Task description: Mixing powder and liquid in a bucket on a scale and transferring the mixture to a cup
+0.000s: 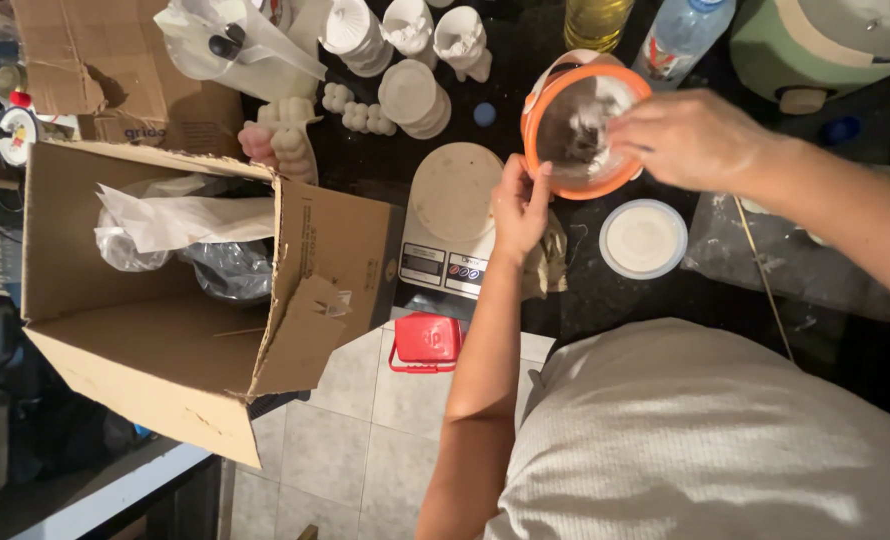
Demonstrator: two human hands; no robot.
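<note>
My left hand [520,208] grips the near rim of an orange bowl [543,165] tilted over the dark countertop, with a crumpled beige cloth [548,262] tucked under the palm. My right hand [687,137] reaches into the bowl from the right, fingers bent against its grey-white smeared inside. Whether the fingers hold a tool I cannot tell. A small digital kitchen scale [447,225] with a round white platform sits just left of my left hand. A round white lid or mould [643,238] lies below the bowl.
An open cardboard box [165,340] with plastic bags inside stands at left. White cast figures and moulds [405,60] crowd the back of the counter. Bottles [680,35] and a green appliance [830,45] stand at the back right. A red container [427,340] sits on the tiled floor.
</note>
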